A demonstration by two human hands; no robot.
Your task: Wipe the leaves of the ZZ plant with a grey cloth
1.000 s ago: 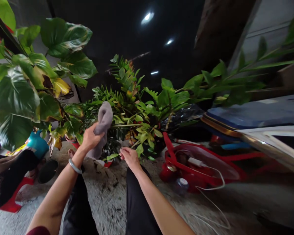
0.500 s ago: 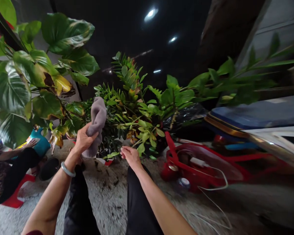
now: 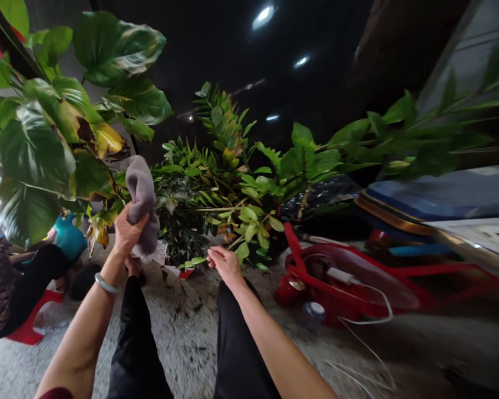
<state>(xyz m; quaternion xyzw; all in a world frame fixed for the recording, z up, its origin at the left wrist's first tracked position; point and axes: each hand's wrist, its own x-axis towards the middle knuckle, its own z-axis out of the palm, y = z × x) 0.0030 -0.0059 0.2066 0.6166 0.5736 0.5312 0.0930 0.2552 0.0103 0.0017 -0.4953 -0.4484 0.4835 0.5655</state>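
My left hand (image 3: 128, 231) is closed around a bunched grey-purple cloth (image 3: 142, 202), held up beside the large-leaved plant (image 3: 33, 138). Lower and to the right, my right hand (image 3: 225, 265) has its fingertips pinched together at the end of a green leafy sprig (image 3: 194, 261). The sprig points left from the fingertips, over the ground. Just beyond both hands grow leafy potted plants (image 3: 249, 216), some of their leaves yellowed. Their pots are mostly hidden.
A red basket-like frame (image 3: 357, 277) with a white cable (image 3: 374, 320) stands on the right, near a blue lidded box (image 3: 441, 194). At left, a person in black trousers (image 3: 33, 280) sits on a red stool (image 3: 35, 321).
My left hand has moved left with the cloth, away from my right hand. My right hand stays pinched in nearly the same spot. The view has shifted slightly.
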